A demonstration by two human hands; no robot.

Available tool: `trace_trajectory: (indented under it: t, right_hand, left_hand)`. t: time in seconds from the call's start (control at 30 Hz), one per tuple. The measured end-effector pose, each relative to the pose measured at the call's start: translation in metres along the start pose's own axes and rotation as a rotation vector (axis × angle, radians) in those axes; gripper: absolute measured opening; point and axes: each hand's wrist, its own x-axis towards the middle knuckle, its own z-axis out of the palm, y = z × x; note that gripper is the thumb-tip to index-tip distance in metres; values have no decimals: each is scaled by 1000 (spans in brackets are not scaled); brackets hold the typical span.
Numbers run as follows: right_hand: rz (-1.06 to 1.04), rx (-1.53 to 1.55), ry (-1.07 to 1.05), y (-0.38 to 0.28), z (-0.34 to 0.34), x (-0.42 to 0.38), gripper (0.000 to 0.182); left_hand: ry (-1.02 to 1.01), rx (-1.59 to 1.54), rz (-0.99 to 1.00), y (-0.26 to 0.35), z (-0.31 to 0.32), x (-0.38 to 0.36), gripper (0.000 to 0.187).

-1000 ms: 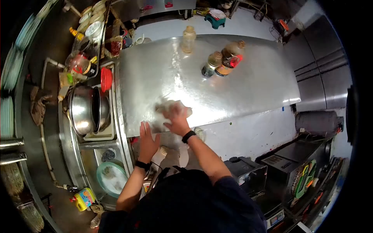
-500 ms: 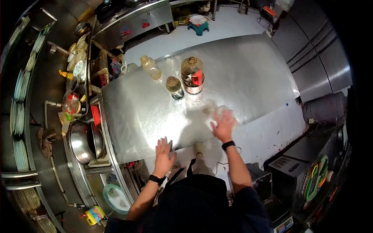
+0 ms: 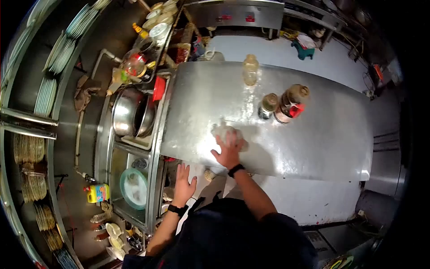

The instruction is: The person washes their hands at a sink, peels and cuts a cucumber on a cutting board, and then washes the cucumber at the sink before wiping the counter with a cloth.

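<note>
My right hand (image 3: 230,150) lies over a pale, crumpled cloth (image 3: 240,133) on the metal table (image 3: 322,148), near the front edge. The fingers press down on the cloth, and parts of it show around them. My left hand (image 3: 183,186) is held just off the table's near edge, fingers stretched out and holding nothing. Beyond the right hand stand a clear bottle (image 3: 251,71), a small dark jar-like bottle (image 3: 268,106) and a larger bottle with a red patch (image 3: 292,104).
To the left is a sink (image 3: 117,157) with a green basin (image 3: 133,188) and metal bowls (image 3: 127,112). Stacked plates (image 3: 45,96) fill the far-left shelves. A yellow jug (image 3: 97,193) stands beside the sink. At the back are a stove (image 3: 233,15) and green stool (image 3: 302,50).
My right hand and the cloth have moved left along the table, to the left of the bottles. My left hand has come off the table's edge. The view has turned left.
</note>
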Motion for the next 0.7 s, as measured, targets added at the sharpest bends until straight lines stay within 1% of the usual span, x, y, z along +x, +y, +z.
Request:
trace_trajectory:
  t: [0.03, 0.1, 0.17, 0.2, 0.23, 0.27, 0.3, 0.37, 0.4, 0.47, 0.5, 0.57, 0.6, 0.63, 0.67, 0.7]
  right_hand:
    - [-15, 32, -125, -27, 2, 13, 70]
    - [-83, 45, -197, -66, 40, 25, 75]
    - [-145, 0, -357, -103, 62, 33, 76]
    - [-197, 30, -338, -116, 80, 31, 76]
    - [-212, 13, -430, -133, 83, 32, 77]
    - [-239, 42, -458, -143, 97, 28, 77]
    - [-297, 0, -487, -152, 107, 24, 77]
    - [-391, -153, -500, -166, 103, 15, 73]
    - [-378, -173, -508, -163, 101, 14, 73]
    - [-439, -143, -418, -160, 94, 1, 69]
    - [-433, -165, -427, -155, 92, -4, 69]
    - [-334, 40, -343, -141, 81, -15, 62]
    - [-335, 51, -237, -133, 71, -20, 58]
    - [-338, 31, -224, -125, 61, -25, 58]
    - [-271, -16, -232, -115, 51, -31, 57]
    - [-200, -61, -236, -102, 39, -33, 55]
  left_hand:
    - [5, 6, -44, -9, -4, -6, 53]
    - [31, 9, -70, -21, -13, -10, 53]
    - [25, 11, -102, -30, -21, -14, 52]
    - [49, -9, -75, -35, -24, -14, 50]
    - [50, -18, -79, -43, -25, -15, 50]
    - [36, -27, -82, -47, -29, -12, 50]
    - [26, -37, -88, -48, -36, -9, 50]
    - [7, -74, -29, -59, -42, 5, 50]
    - [3, -58, -22, -66, -44, 11, 49]
    - [-18, -43, 1, -78, -45, 12, 48]
    - [-23, -56, 13, -80, -47, 20, 46]
    - [7, -138, 150, -89, -46, 35, 46]
    - [19, -152, 164, -93, -42, 41, 46]
    - [-39, -127, 151, -99, -36, 47, 46]
    - [-98, -102, 146, -101, -32, 56, 46]
    - [-91, -110, 173, -98, -31, 67, 46]
